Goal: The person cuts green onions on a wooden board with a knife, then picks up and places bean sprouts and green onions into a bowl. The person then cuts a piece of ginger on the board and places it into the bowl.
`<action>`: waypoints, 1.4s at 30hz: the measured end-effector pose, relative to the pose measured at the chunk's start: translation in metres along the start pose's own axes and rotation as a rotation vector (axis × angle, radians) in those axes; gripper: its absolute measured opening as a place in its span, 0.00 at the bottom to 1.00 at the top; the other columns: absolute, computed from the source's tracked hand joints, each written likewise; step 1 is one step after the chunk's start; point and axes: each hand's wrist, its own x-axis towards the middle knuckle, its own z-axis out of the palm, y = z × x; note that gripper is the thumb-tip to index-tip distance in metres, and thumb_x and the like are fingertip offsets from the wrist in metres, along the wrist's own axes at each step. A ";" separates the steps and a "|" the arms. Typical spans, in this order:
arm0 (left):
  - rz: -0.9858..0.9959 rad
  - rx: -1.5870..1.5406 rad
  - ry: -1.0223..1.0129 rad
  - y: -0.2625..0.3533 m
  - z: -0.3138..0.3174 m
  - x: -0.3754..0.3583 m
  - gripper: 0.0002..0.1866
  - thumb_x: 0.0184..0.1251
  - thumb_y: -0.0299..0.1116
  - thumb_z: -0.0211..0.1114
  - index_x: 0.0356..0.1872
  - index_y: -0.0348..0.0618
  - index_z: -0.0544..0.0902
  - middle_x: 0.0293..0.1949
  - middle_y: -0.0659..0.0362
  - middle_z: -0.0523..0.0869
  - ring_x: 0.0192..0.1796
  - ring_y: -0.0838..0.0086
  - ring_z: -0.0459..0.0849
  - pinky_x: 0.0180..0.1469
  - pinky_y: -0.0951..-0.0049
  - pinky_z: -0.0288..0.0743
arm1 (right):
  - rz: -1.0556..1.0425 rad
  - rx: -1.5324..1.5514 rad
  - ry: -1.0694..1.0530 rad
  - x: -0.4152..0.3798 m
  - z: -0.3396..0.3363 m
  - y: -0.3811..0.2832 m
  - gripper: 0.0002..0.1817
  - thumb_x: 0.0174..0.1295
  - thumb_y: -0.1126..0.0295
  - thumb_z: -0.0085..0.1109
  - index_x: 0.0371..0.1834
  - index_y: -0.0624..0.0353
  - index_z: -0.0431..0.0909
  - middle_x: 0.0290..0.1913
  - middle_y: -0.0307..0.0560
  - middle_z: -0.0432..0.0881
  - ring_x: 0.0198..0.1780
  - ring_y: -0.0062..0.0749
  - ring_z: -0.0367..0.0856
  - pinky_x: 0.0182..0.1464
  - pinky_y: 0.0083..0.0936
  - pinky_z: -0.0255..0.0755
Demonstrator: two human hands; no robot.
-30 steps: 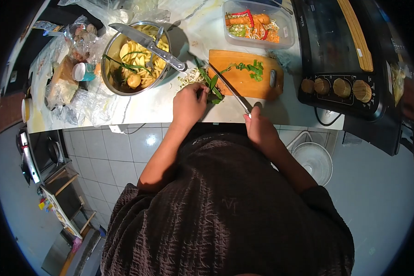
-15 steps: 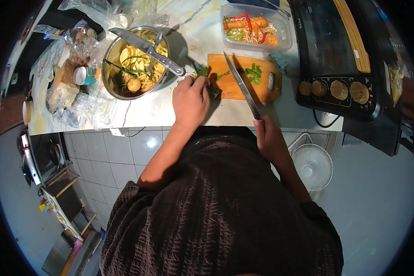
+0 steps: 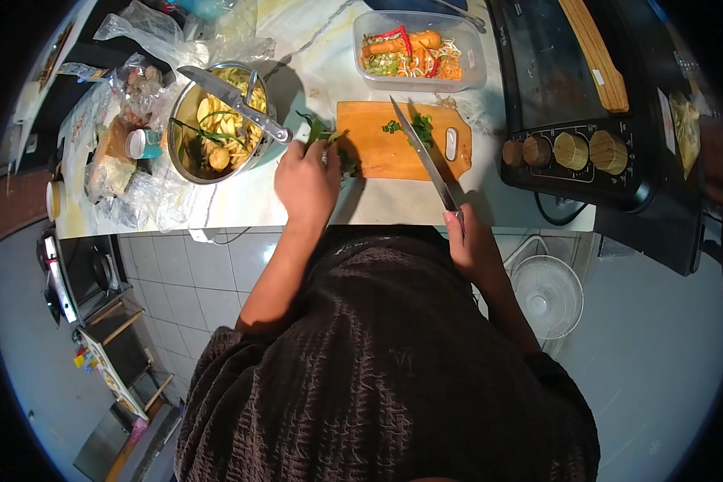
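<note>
My right hand is closed round the handle of a kitchen knife, whose long blade slants over the cutting board. Chopped green leaves lie beside and partly behind the blade. My left hand, at the board's left edge, has its fingers bent round a bunch of leafy greens; my palm hides part of it. To its left stands a metal pot of pale yellow strips, with green stalks on top. A second knife rests across its rim.
Behind the board sits a clear plastic container with orange, red and green food. A black oven with wooden knobs borders the right side. Plastic bags and a small cup crowd the left. A white basket is below the counter.
The view has shifted, so the counter things appear further left. The chopped greens sit closer together near the blade. My left hand still holds the leafy bunch beside the board.
</note>
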 end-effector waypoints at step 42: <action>0.129 -0.217 -0.243 0.010 0.031 -0.004 0.14 0.63 0.36 0.70 0.49 0.43 0.87 0.34 0.56 0.81 0.40 0.60 0.81 0.44 0.59 0.73 | -0.004 -0.070 -0.030 0.028 0.010 0.012 0.17 0.74 0.58 0.53 0.43 0.63 0.74 0.32 0.67 0.80 0.41 0.69 0.78 0.37 0.46 0.72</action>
